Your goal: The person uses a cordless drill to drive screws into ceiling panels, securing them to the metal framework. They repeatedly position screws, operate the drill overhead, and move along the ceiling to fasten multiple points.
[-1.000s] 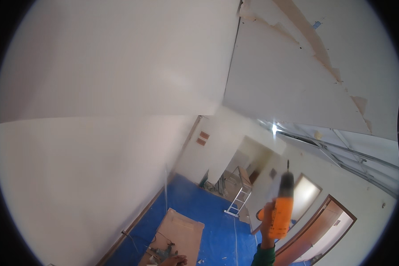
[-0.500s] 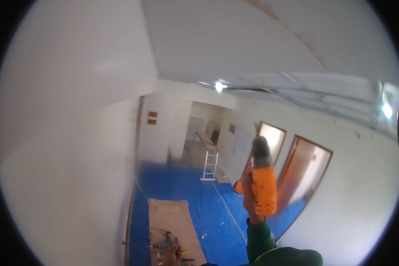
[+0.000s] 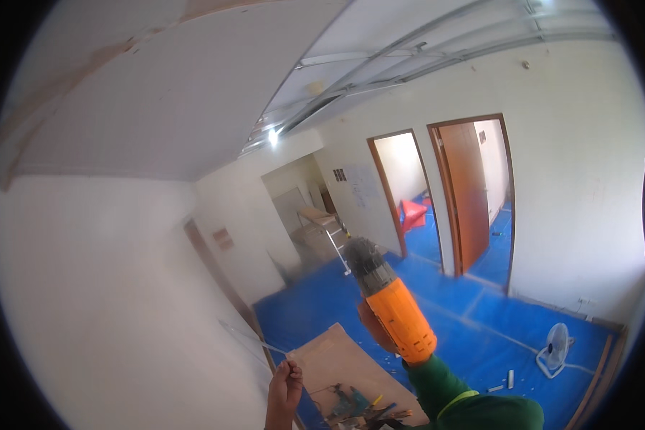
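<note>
My right hand (image 3: 373,326) is wrapped round an orange and black cordless drill (image 3: 401,319), held up with its dark chuck pointing away and up to the left. Most of those fingers are hidden behind the drill's body. Lower down, my left hand (image 3: 285,383) is raised with its fingers pinched together; whatever is in them is too small to make out. Beneath both hands lies a brown board platform (image 3: 337,355). A teal power tool (image 3: 349,403) and several hand tools rest on it.
Overhead, a ceiling panel (image 3: 172,79) meets exposed metal framing (image 3: 380,57). Blue sheeting (image 3: 473,322) covers the floor. A white fan (image 3: 554,351) stands at right, near two doorways with an open brown door (image 3: 466,193). A ladder-legged platform (image 3: 330,229) stands farther back.
My view has swung right, bringing the fan and more framing in. The drill now tilts left and sits lower in view. My left hand has risen from beside the tools, fingers pinched.
</note>
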`<action>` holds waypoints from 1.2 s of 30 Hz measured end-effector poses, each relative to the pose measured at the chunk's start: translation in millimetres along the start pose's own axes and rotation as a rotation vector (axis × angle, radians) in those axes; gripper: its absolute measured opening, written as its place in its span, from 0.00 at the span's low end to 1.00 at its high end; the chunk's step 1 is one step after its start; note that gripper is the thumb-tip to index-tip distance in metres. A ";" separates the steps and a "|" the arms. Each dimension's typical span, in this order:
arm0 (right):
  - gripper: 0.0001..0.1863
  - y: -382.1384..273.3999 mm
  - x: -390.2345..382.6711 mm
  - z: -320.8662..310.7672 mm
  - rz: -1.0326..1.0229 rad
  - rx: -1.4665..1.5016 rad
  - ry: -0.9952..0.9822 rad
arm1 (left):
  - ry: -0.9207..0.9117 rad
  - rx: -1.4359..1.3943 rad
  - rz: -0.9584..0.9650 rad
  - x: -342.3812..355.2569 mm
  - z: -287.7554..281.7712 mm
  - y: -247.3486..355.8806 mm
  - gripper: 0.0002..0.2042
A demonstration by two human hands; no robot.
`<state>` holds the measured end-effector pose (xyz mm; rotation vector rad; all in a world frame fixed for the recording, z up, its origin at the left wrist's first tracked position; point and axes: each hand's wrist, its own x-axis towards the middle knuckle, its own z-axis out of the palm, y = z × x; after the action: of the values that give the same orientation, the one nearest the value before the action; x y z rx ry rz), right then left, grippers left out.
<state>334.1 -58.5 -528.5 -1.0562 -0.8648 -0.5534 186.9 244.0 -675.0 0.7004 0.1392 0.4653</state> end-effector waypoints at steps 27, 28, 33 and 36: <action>0.13 178.2 -33.9 -147.4 0.358 -0.003 -0.057 | -0.025 0.105 -0.403 148.8 136.9 -119.7 0.08; 0.14 177.8 -31.4 -149.2 0.364 0.030 -0.074 | -0.036 0.121 -0.358 150.6 141.3 -117.5 0.08; 0.17 150.7 -8.5 -145.5 0.431 0.127 -0.268 | -0.053 0.194 -0.194 152.6 175.1 -92.3 0.08; 0.19 145.6 -17.2 -127.9 0.544 0.313 -0.306 | -0.128 0.164 -0.175 146.9 200.1 -78.7 0.09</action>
<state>477.8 -115.9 -646.4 -1.0424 -0.8475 0.2014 401.5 140.8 -569.5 0.8690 0.1175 0.2423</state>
